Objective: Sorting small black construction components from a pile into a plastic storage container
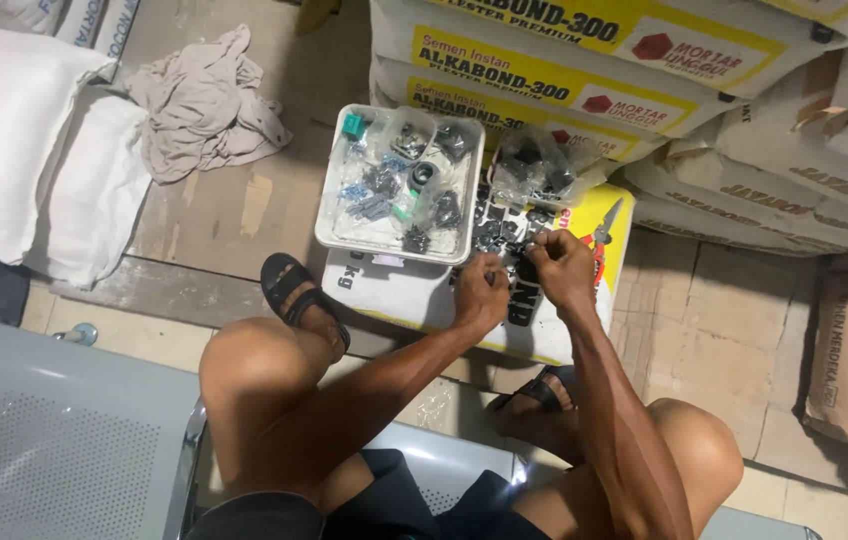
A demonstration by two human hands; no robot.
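Below the head camera, a seated person works two hands over a cement sack.

Nearest, bare knees and a grey perforated bench. Beyond them, left hand and right hand meet, fingers pinched narrow on a small black part; the grip's detail cannot be told. Both hover over the white-and-yellow sack, the surface strewn with black parts. Red-handled pliers lie just right. Farther, a clear plastic tray of bagged hardware, then a crumpled cloth and stacked sacks.

One tray, one pliers, two sandals, perhaps two bags.
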